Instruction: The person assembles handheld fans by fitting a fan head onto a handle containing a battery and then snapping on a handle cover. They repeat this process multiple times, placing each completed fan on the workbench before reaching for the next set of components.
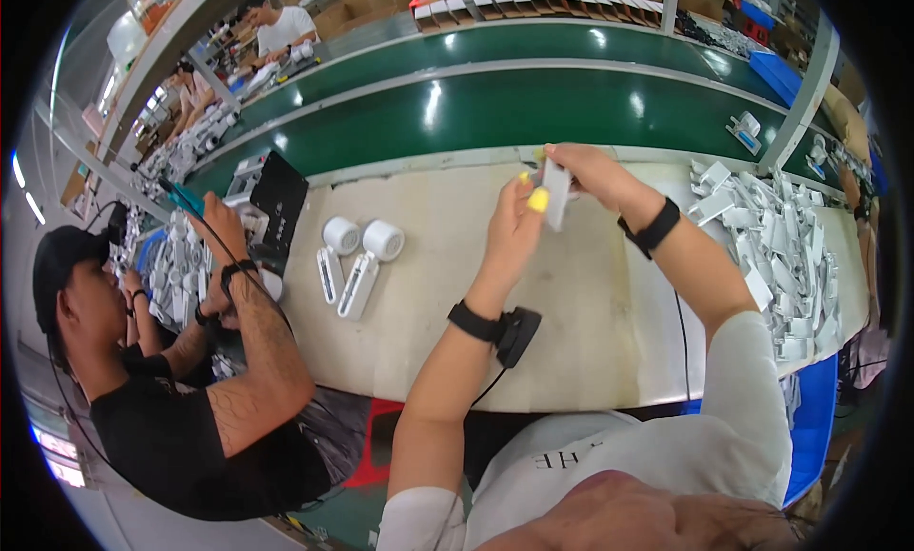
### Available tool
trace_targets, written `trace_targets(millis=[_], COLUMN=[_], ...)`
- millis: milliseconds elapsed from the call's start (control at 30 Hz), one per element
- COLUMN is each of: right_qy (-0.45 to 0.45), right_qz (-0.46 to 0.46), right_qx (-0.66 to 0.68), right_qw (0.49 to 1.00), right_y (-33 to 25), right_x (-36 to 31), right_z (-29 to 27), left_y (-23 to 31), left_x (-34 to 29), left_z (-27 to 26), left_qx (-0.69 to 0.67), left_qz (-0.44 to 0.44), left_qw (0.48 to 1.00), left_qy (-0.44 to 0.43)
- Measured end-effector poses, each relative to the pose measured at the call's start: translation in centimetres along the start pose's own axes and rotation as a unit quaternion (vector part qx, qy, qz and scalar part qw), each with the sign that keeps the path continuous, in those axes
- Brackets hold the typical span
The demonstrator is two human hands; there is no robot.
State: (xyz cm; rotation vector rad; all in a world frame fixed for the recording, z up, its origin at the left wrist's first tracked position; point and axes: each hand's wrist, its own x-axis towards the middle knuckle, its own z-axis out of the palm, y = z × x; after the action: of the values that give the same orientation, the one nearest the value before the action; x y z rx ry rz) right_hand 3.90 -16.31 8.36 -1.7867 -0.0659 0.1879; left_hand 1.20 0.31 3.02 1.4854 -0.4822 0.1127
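Out over the far edge of the workbench, both my hands grip one white plastic piece, a flat, narrow part seen nearly edge-on. My left hand holds it from the near left side, with yellow covers on some fingertips. From the right, my right hand pinches its upper end; those fingers are partly hidden behind the piece. Left of my hands, two white devices lie on the bench, each with a round head and a long handle: a larger one and a smaller one.
A heap of white plastic parts covers the bench's right end, above a blue bin. Beyond the bench runs a green conveyor. At left, a co-worker in a black cap holds a teal corded tool beside a black box.
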Motion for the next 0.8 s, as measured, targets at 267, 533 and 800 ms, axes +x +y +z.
trace_targets(millis=[267, 533, 800], right_qy=[-0.05, 0.008, -0.124], right_qz=[-0.068, -0.132, -0.02], right_qx=[-0.151, -0.032, 0.088], right_qw=[0.985, 0.991, 0.988], right_y=[-1.6, 3.6, 3.6], right_x=[-10.1, -9.3, -9.7], right_z=[2.2, -0.5, 2.0], left_y=[1.0, 2.4, 3.5], left_x=[-2.7, -3.1, -3.3], left_z=[2.1, -0.4, -1.7], left_qx=[0.141, -0.431, -0.444], left_qz=[0.008, -0.241, -0.207], left_qw=[0.989, 0.859, 0.857], left_qy=[-0.032, -0.138, -0.162])
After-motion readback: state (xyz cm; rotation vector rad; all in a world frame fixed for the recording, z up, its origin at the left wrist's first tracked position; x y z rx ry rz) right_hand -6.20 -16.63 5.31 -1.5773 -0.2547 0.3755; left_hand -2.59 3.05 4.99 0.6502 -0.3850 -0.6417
